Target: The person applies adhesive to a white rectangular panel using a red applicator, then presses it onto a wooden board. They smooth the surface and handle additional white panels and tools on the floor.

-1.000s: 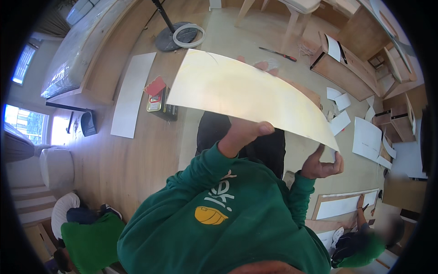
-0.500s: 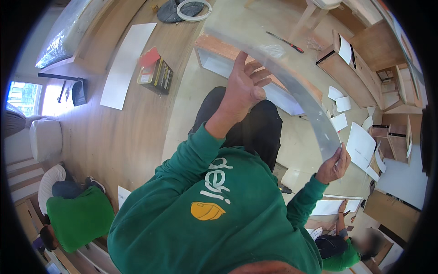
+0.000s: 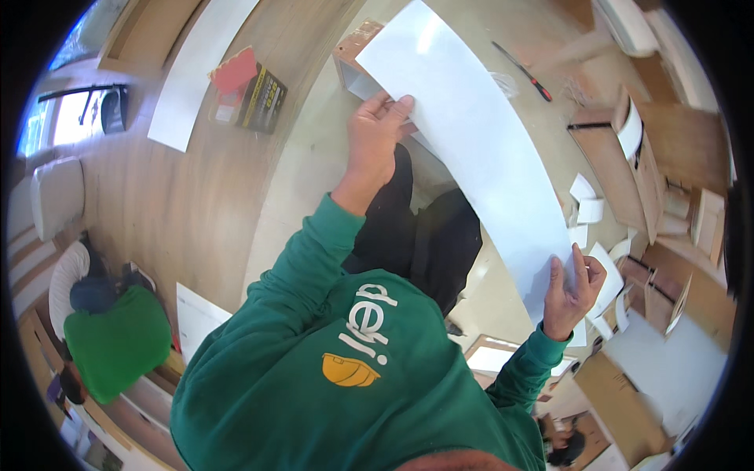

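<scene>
A long white flexible laminate strip [image 3: 479, 149] stretches diagonally in front of me, its broad glossy face toward me and its length slightly bowed. My left hand [image 3: 374, 145] is closed on the strip's left edge near the far end, thumb on top and fingers beneath. On the nearer right end, my right hand [image 3: 572, 294] grips the edge between thumb and fingers. Below the strip, partly covered by it, is a wooden box-like piece [image 3: 357, 53] with a brown upper edge and white side. My dark-trousered knees [image 3: 424, 235] are next to it.
A red-handled file [image 3: 536, 86] lies on the floor beyond the strip. To the left are a black-and-yellow tin [image 3: 263, 100] and another white strip [image 3: 184, 94]. Wooden cabinet parts [image 3: 616, 161] and white offcuts [image 3: 587, 206] lie right. A co-worker in green [image 3: 118, 341] bends at lower left.
The strip has turned from nearly edge-on to show its broad white face. My left hand has moved left and nearer, its fingers now pinching the strip's edge. My view has shifted.
</scene>
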Motion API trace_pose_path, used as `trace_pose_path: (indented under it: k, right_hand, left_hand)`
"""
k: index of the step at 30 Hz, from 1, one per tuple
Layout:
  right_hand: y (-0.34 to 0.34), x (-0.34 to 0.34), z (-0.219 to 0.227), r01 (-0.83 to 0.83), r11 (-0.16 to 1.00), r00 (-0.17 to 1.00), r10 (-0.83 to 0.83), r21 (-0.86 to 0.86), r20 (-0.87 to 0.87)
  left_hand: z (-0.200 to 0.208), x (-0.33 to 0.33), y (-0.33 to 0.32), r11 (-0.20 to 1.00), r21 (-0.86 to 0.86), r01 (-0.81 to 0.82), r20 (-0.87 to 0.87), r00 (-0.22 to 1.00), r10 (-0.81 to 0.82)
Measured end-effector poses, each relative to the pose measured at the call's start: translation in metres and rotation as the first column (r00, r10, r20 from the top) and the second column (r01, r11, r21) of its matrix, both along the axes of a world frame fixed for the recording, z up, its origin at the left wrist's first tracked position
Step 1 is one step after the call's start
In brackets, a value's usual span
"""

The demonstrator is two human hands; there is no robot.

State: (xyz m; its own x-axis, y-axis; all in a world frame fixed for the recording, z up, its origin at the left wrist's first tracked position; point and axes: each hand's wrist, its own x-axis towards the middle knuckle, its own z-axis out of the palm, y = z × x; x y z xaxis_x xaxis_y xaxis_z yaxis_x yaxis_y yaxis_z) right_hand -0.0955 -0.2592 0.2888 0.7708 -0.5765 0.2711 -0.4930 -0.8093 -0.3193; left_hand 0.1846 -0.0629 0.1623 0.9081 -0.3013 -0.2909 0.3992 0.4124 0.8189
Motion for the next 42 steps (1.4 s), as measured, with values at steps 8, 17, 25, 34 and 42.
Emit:
trace_pose_path:
  k: [8, 17, 25, 34, 42]
  right_hand:
    - [-0.099, 0.113, -0.018, -0.162, 0.98, 0.971, 0.179, 0.112, -0.159]
    - [-0.099, 0.113, -0.052, -0.2, 0.974, 0.952, 0.219, 0.109, -0.214]
    - [-0.083, 0.143, -0.065, -0.298, 0.953, 0.941, 0.302, 0.046, -0.155]
    - [-0.087, 0.169, -0.069, -0.327, 0.943, 0.923, 0.334, 0.067, -0.194]
    - [-0.09, 0.176, -0.075, -0.307, 0.948, 0.928, 0.318, 0.087, -0.196]
  left_hand:
    - [-0.031, 0.064, -0.049, 0.976, 0.016, -0.217, -0.169, 0.961, 0.217]
    - [-0.06, 0.071, -0.042, 0.95, 0.125, -0.287, -0.168, 0.937, 0.305]
    - [-0.079, 0.085, -0.021, 0.917, 0.135, -0.375, -0.085, 0.918, 0.388]
    - [-0.094, 0.1, -0.026, 0.857, 0.202, -0.473, -0.13, 0.855, 0.503]
    - [-0.099, 0.11, -0.035, 0.847, 0.236, -0.477, -0.113, 0.852, 0.511]
